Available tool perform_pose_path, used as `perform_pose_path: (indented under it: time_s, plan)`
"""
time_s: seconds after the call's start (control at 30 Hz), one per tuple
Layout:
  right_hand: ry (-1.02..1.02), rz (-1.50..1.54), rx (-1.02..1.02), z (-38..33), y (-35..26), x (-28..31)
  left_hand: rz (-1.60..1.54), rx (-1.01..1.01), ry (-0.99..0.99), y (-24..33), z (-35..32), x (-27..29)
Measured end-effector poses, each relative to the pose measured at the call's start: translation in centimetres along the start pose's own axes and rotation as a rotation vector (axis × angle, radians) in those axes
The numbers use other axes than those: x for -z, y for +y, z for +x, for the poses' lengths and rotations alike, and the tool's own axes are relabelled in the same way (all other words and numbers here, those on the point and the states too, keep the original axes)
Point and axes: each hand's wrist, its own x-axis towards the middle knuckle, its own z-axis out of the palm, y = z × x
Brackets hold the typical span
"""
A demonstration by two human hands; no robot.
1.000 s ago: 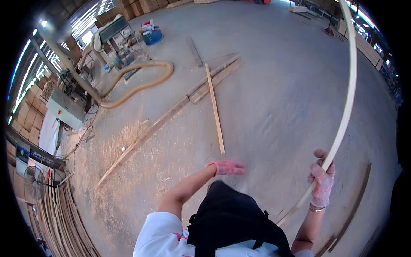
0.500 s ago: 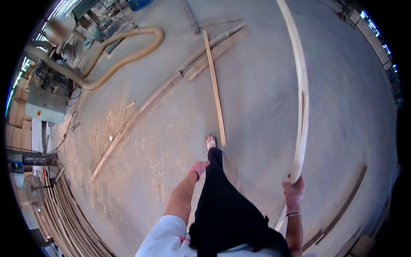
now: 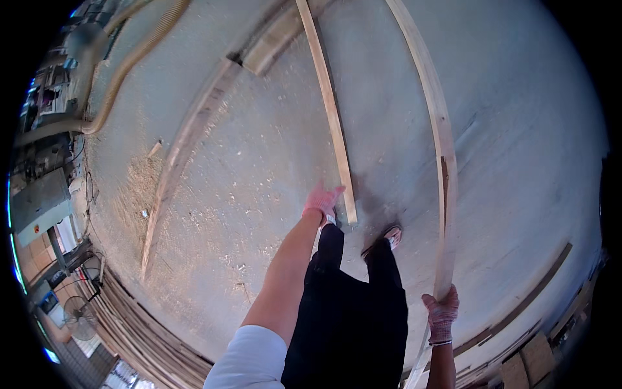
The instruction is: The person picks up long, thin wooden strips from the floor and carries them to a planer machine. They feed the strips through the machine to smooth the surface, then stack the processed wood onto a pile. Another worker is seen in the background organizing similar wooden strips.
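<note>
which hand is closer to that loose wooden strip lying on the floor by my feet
Left. Your left hand reaches down beside the near end of the floor strip, almost touching it. Your right hand is farther off, gripping the long wooden slat.

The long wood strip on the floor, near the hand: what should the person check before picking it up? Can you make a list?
1. Right hand grips the long strip it carries: ok.
2. Left hand is free, fingers open: ok.
3. Left hand has reached the near end of the floor strip: ok, close beside it; touching, cannot tell.
4. Feet off the floor strip: ok.
5. Nothing lies on top of the floor strip: ok.
6. Gloves on both hands: ok.
</note>
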Motion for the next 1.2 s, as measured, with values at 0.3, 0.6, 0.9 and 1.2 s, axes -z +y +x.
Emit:
perform_pose_path:
  time_s: [0.3, 0.6, 0.9, 1.2]
  plan:
    - [0.112, -0.385, 0.05, 9.7, 9.1, -1.2, 0.103, 0.118, 0.498, -0.3, 21.4, -7.7]
    - [0.056, -0.46, 0.13, 8.7, 6.3, -2.4, -0.371, -0.04, 0.452, -2.0, 21.8, -5.8]
    - [-0.057, -0.602, -0.077, -5.9, -3.9, 2.9, -0.492, -0.046, 0.38, 6.2, -9.7, 9.2]
    - [0.05, -0.512, 0.374, -19.3, -3.5, 12.8, -0.134, -0.073, 0.49, -5.5, -34.1, 19.5]
